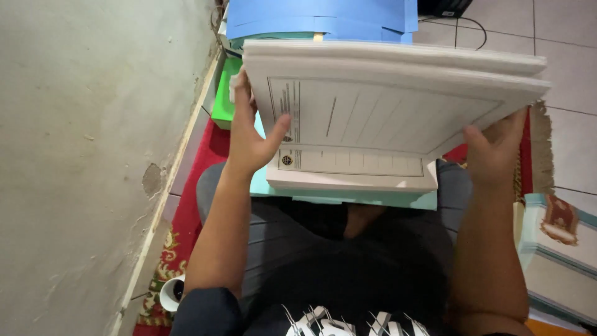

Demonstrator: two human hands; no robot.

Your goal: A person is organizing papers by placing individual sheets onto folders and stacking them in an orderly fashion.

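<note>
Reaching forward from the lap, both forearms are extended, and a thick stack of white printed sheets is held raised at its two sides. The left hand is clamped on the left edge, thumb pressed on top. The right hand is closed on the right corner, above a lower white stack resting on pale teal folders.

The stack of paper in the middle is white, ruled with thin grey table lines and a dark border. Under it lies a pale teal sheet. At the far side, the folders are bright blue, and a green block sits far left. The rug is red with a yellow and green floral border. Near left, the cup is white. The wall on the left is dull grey.
</note>
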